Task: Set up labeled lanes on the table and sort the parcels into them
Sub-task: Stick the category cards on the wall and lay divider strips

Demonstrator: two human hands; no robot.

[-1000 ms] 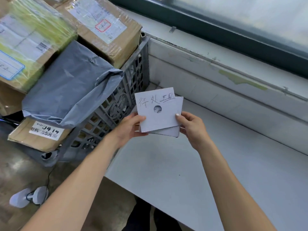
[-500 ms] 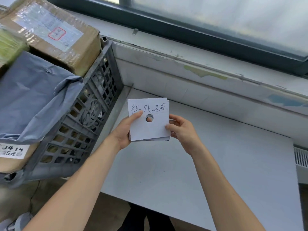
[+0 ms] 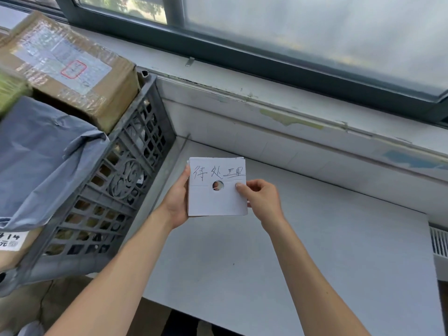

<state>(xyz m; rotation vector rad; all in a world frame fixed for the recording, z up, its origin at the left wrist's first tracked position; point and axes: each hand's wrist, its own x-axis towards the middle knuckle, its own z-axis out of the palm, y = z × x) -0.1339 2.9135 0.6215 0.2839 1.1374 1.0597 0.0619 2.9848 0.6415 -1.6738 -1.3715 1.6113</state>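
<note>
a thin stack of white square paper cards [image 3: 217,201], handwritten on top and with a round hole, is held above the white tabletop [image 3: 315,263]. the left hand [image 3: 177,202] grips its left edge, fingers hidden behind. the right hand [image 3: 260,197] pinches the right edge, thumb in front. at left, a grey plastic lattice crate [image 3: 116,197], cut off by the frame, holds a taped brown cardboard box [image 3: 72,76] and a grey plastic mailer bag [image 3: 41,161]; the box's label is too blurred to read.

Fingers of the left hand [image 3: 175,202] hidden behind the cards [image 3: 218,202], perhaps several in the stack; box label [image 3: 60,61] blurred.

window [image 3: 315,25]: frosted pane, dark frame | sill [image 3: 242,80]: white, paint chipped | vent grille [image 3: 440,243]: right edge
</note>
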